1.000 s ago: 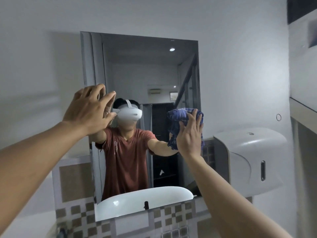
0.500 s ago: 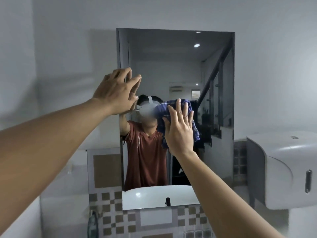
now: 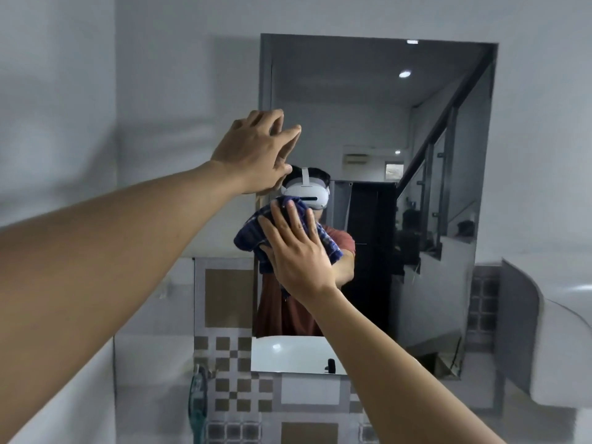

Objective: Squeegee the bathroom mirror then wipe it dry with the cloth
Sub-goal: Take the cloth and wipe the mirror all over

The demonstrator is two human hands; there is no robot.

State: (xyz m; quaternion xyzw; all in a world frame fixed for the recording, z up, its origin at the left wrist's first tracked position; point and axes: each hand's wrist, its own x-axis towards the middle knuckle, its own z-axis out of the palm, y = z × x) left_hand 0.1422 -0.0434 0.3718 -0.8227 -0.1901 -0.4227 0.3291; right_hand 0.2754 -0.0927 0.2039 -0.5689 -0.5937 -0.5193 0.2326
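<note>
Both hands (image 3: 301, 254) and cloth (image 3: 249, 240) crowd mirror's (image 3: 368, 123) left edge.

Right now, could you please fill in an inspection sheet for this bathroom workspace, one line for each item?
Surface: mirror upright on the wall; wetness or streaks cannot be told.
Job's things: blue checked cloth against the mirror's left part, about mid height; squeegee not seen.
Clutter: a greenish thing low at the left, too blurred to name.
Hands: right hand presses the cloth to the glass with straight, spread fingers; left hand is open at the mirror's left edge, contact cannot be told.
Cables: nothing seen.
Surroundings: white wall dispenser to the right of the mirror; checked tiles below it.
</note>
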